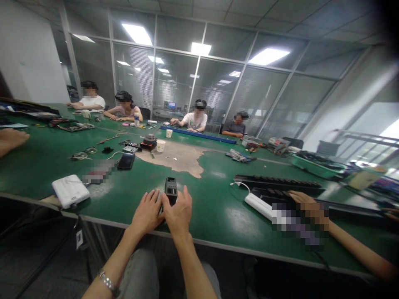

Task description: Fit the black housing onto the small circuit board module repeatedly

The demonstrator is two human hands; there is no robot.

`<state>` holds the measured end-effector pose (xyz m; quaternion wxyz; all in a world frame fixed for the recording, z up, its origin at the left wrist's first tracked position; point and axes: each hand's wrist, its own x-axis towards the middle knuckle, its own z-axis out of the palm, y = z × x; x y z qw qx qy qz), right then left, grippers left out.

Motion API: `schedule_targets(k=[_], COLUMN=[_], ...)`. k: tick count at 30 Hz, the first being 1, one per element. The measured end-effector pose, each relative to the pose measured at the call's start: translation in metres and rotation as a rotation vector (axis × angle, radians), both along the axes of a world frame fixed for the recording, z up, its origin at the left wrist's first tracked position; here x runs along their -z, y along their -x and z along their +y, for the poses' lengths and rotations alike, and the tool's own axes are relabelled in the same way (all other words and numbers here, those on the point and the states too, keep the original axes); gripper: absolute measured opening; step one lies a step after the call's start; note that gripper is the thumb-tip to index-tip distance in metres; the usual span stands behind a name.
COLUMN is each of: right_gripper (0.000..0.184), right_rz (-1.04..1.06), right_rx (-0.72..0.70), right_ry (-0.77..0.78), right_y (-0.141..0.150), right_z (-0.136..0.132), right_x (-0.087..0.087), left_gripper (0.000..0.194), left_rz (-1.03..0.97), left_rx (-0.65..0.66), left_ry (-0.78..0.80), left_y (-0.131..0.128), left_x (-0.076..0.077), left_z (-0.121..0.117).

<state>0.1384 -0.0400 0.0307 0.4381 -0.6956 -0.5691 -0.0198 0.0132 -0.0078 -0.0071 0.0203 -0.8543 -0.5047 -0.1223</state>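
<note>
Black device (171, 186) is pinched by your right hand (180, 211), so brace it gently from the left with your left hand (148, 212), whose grip I cannot tell.

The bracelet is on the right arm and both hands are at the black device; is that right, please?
Not quite: the head view shows the bracelet on the left arm; the left hand and right hand are at the black device.
</note>
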Motion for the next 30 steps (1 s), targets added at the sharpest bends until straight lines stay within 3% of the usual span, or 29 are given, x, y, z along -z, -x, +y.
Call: schedule_targets(k=[18, 23, 30], right_gripper=[0.052, 0.046, 0.054], right_rz=[-0.063, -0.09, -0.138], right_rx=[0.071, 0.079, 0.065], right_ry=[0.091, 0.066, 0.141], right_y=[0.006, 0.006, 0.002], right_z=[-0.003, 0.0, -0.002], right_x=[0.008, 0.011, 0.022], left_gripper=[0.062, 0.06, 0.071], left_rz=[-0.042, -0.014, -0.057], left_rx=[0.005, 0.0, -0.048], left_ry=[0.006, 0.011, -0.02], left_y=[0.001, 0.0, -0.001], left_x=[0.002, 0.001, 0.01], left_z=[0.001, 0.001, 0.005])
